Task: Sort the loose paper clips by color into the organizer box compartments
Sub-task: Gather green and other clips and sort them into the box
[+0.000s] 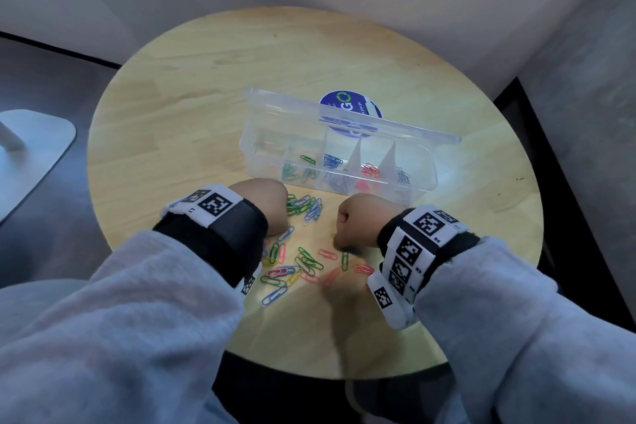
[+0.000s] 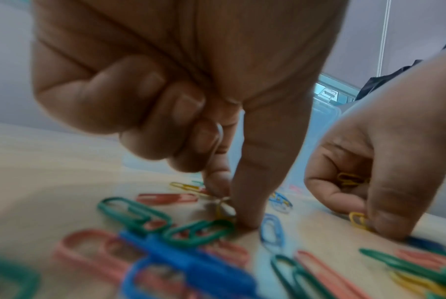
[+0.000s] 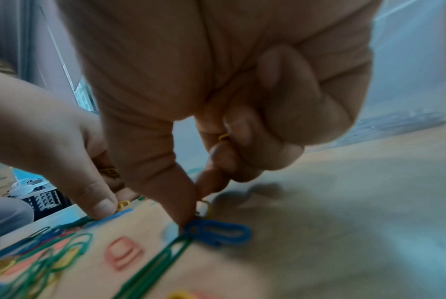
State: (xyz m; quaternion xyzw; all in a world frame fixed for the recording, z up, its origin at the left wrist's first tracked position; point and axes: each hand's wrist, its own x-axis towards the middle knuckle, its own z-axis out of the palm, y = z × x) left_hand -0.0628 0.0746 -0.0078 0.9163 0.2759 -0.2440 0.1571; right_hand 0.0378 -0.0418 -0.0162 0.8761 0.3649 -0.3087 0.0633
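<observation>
Both hands are gathering yellow paper clips off the round counter (image 1: 206, 86) — the left hand (image 2: 165, 91) pinches one (image 2: 223, 210) at the scatter's edge, while the right hand (image 3: 242, 91) holds several in curled fingers and pins another (image 3: 205, 208). Next, I judge, comes lifting them cleanly and carrying them to a free compartment of the clear organizer box (image 1: 261, 148) — just beyond the pile.

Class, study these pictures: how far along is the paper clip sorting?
Done: the organizer box already holds green, blue, red and silver clips in separate compartments. In hand: the right hand and left hand each pinch yellow clips. Left: many mixed loose clips on the table.
</observation>
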